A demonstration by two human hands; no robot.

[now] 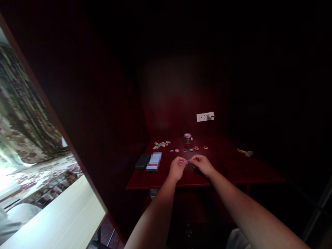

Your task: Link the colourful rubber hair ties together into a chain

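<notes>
My left hand [178, 167] and my right hand [202, 164] meet over the front of the dark red table, fingertips pinched. Between them a small bluish-purple hair tie [188, 160] is held by both hands, pulled nearly straight. Just beyond my fingers several hair ties lie spaced out in a row, among them a blue one [171, 150], a pink bunch [177, 150], a purple one [185, 150], a green one [191, 149], a red bunch [196, 148] and a yellow one [205, 147]. Further back left lies a loose pile of mixed-colour hair ties [161, 145].
A clear lidded jar [188, 139] stands behind the row. Left of my hands are a phone with a lit screen [154, 161] and a black case-like object [142, 161] with a cable. A yellow-handled tool [245, 152] lies right. A wall socket [205, 117] holds a plug.
</notes>
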